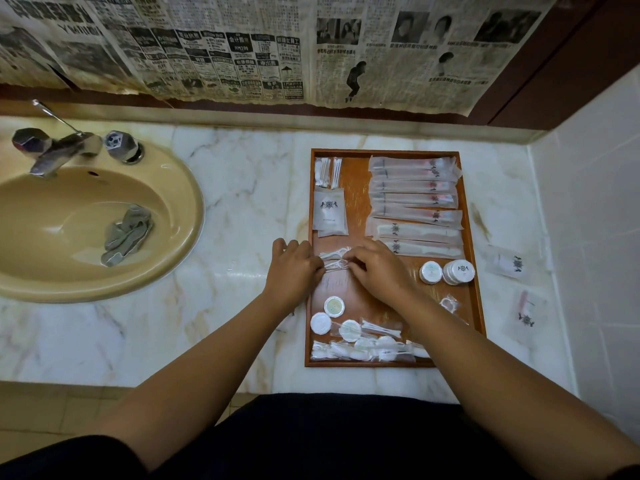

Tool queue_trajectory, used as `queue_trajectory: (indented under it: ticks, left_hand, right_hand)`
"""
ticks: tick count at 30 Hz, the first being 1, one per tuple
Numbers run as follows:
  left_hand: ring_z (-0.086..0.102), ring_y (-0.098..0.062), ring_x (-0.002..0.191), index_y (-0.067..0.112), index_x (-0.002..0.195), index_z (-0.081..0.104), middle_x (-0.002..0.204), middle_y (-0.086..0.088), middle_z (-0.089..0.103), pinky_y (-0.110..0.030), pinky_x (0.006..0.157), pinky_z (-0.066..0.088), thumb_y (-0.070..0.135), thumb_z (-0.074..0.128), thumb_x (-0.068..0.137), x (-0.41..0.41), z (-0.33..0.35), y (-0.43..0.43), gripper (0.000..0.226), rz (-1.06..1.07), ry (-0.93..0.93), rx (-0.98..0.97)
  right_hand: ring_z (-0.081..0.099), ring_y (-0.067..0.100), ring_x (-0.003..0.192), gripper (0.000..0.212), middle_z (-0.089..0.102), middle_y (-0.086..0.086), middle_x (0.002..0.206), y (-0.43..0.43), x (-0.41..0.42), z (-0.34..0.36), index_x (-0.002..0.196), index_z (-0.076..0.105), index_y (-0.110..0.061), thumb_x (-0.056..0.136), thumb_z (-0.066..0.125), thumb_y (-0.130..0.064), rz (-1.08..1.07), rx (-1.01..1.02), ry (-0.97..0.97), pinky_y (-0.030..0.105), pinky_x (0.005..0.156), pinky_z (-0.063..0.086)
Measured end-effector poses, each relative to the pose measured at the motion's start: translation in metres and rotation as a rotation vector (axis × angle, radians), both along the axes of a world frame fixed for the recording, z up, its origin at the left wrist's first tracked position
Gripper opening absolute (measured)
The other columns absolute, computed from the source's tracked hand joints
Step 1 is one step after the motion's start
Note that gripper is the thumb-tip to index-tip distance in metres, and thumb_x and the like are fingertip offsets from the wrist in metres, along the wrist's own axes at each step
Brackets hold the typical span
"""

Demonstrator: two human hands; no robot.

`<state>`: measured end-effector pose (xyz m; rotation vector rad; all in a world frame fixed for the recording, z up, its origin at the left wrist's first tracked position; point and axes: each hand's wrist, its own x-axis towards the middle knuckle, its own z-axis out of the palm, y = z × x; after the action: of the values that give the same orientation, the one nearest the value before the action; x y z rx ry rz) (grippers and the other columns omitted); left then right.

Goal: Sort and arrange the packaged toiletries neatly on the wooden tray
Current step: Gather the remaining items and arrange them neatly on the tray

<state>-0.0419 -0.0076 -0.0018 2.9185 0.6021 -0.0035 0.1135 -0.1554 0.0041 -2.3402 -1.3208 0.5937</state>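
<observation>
Head view: fingers (313,264) of both hands are curling in and pinching small clear plastic packets of white floss picks (333,261). Left hand (294,268) is gripping the left end, right hand (379,270) the right end. Packets are sitting over the mid-left of the rectangular wooden tray (356,181). Long frosted sachets (414,188) are lying stacked at its far right, round white soap discs (446,271) near the right rim. Tray is resting on the white marble counter (242,202), beside the beige sink (104,202).
</observation>
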Motion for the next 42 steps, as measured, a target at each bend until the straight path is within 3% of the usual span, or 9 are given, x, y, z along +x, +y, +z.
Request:
queue_trajectory:
  ticks: [5,13,15,18,26,31,34,40,42]
  left_hand:
    - [0.053,-0.026,0.074,0.022,0.079,0.077,0.076,-0.002,0.055,-0.040,0.078,0.031,0.031,0.073,0.087,-0.001,0.010,-0.007,0.012,-0.041,-0.070,-0.041]
    - [0.067,-0.022,0.084,0.020,0.102,0.080,0.096,-0.002,0.074,-0.034,0.072,0.054,0.036,0.073,0.089,0.047,0.039,-0.075,0.022,-0.239,-0.141,-0.280]
    - [0.068,-0.024,0.082,0.021,0.099,0.079,0.096,-0.002,0.073,-0.033,0.065,0.055,0.037,0.069,0.091,0.062,0.036,-0.098,0.021,-0.312,-0.078,-0.327]
    - [0.066,-0.025,0.080,0.021,0.086,0.073,0.090,0.000,0.067,-0.028,0.056,0.040,0.042,0.059,0.095,0.080,0.030,-0.133,0.027,-0.354,0.048,-0.349]
    - [0.068,-0.031,0.085,0.020,0.093,0.067,0.101,-0.004,0.064,-0.032,0.059,0.041,0.046,0.061,0.093,0.111,0.006,-0.179,0.027,-0.233,0.203,-0.268]
    - [0.064,-0.029,0.082,0.023,0.087,0.068,0.096,-0.002,0.064,-0.032,0.063,0.048,0.033,0.060,0.093,0.108,0.009,-0.175,0.014,-0.135,0.206,-0.347]
    - [0.064,-0.029,0.084,0.025,0.084,0.060,0.093,-0.003,0.067,-0.031,0.063,0.045,0.028,0.058,0.093,0.102,0.012,-0.168,0.010,-0.078,0.227,-0.421]
    - [0.065,-0.012,0.085,0.034,0.112,0.069,0.091,0.011,0.072,-0.023,0.061,0.041,0.045,0.064,0.096,0.090,0.022,-0.145,0.021,-0.006,0.152,-0.697]
    - [0.063,-0.013,0.081,0.034,0.099,0.068,0.079,0.014,0.065,-0.024,0.061,0.041,0.044,0.065,0.095,0.090,0.025,-0.139,0.011,0.015,0.195,-0.716]
  right_hand:
    - [0.057,0.001,0.081,0.019,0.061,-0.018,0.096,-0.043,0.009,0.019,0.111,0.075,-0.028,0.095,0.070,-0.021,-0.173,0.002,0.178,0.025,0.075,0.048]
    - [0.066,0.021,0.091,0.019,0.075,0.003,0.104,-0.161,0.037,0.045,0.109,0.074,-0.021,0.094,0.065,-0.015,-0.576,-0.204,0.062,0.030,0.077,0.050]
    - [0.067,0.021,0.096,0.023,0.074,0.003,0.109,-0.180,0.039,0.045,0.115,0.074,-0.021,0.093,0.067,-0.016,-0.581,-0.296,0.078,0.033,0.080,0.053]
    - [0.066,0.022,0.105,0.033,0.071,0.003,0.121,-0.195,0.037,0.038,0.126,0.071,-0.026,0.094,0.065,-0.018,-0.489,-0.385,0.087,0.032,0.086,0.053]
    - [0.064,0.028,0.102,0.038,0.063,0.004,0.115,-0.197,0.027,0.017,0.126,0.060,-0.026,0.091,0.068,-0.037,-0.360,-0.481,-0.078,0.040,0.079,0.057]
    - [0.066,0.024,0.100,0.039,0.069,0.002,0.112,-0.198,0.029,0.014,0.125,0.064,-0.024,0.089,0.074,-0.036,-0.431,-0.457,0.008,0.038,0.082,0.058]
    - [0.065,0.020,0.095,0.021,0.068,-0.003,0.107,-0.201,0.034,0.016,0.111,0.073,-0.026,0.091,0.072,-0.034,-0.487,-0.411,0.126,0.033,0.080,0.055]
    - [0.065,0.008,0.095,0.004,0.070,-0.010,0.102,-0.211,0.050,0.027,0.095,0.069,-0.030,0.092,0.068,-0.027,-0.753,-0.042,0.457,0.031,0.083,0.052]
    - [0.066,0.002,0.089,0.005,0.072,-0.010,0.098,-0.209,0.050,0.032,0.095,0.064,-0.031,0.095,0.062,-0.026,-0.791,0.017,0.506,0.032,0.079,0.054]
